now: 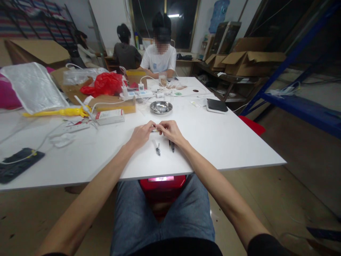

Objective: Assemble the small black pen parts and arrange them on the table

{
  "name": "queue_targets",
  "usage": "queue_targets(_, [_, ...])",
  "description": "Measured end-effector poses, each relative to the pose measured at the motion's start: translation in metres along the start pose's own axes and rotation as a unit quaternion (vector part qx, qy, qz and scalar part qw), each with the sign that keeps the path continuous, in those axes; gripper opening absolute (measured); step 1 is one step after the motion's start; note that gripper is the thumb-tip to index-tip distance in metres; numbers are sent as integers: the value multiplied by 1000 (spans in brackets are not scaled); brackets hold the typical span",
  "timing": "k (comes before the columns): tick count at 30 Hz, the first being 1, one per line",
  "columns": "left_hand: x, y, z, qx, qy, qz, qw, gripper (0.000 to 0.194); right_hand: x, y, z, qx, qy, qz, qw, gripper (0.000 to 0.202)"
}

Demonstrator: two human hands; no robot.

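Note:
Above the white table, my left hand (144, 134) and my right hand (170, 131) meet with fingertips pinched together. Between them is a small slim pen-like piece (155, 131), pale with a yellowish part. Fingers cover much of it, so its exact kind is unclear. Just below the hands, a clear pen part with a dark tip (157, 150) lies on the tabletop. To its right, close to my right wrist, lies a black pen (172, 146), with another thin dark piece beside it.
Beyond my hands sits a shiny metal bowl (161, 107). A small white box (110, 116), a yellow tool-like object (57, 112) and a red plastic bag (103, 84) are to the left. A black-topped case (216, 106) rests at right. A person (159, 58) sits across the table.

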State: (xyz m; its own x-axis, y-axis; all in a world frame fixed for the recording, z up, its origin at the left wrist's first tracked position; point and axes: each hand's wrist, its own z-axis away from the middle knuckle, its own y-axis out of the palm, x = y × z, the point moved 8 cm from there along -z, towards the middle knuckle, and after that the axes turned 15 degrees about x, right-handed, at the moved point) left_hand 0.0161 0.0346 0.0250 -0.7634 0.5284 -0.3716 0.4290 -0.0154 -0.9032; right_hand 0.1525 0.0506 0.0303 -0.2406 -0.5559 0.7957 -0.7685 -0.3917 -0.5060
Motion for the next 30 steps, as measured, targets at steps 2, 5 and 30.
queue_targets(2, [-1, 0, 1, 2, 8, 2, 1000, 27, -1, 2, 0, 14, 12, -25, 1000, 56])
queue_targets(5, [-5, 2, 2, 13, 25, 4, 1000, 28, 0, 7, 0, 46, 26, -62, 997, 61])
queue_targets(30, [4, 5, -1, 21, -47, -12, 999, 30, -2, 33, 6, 303, -7, -7, 953, 8])
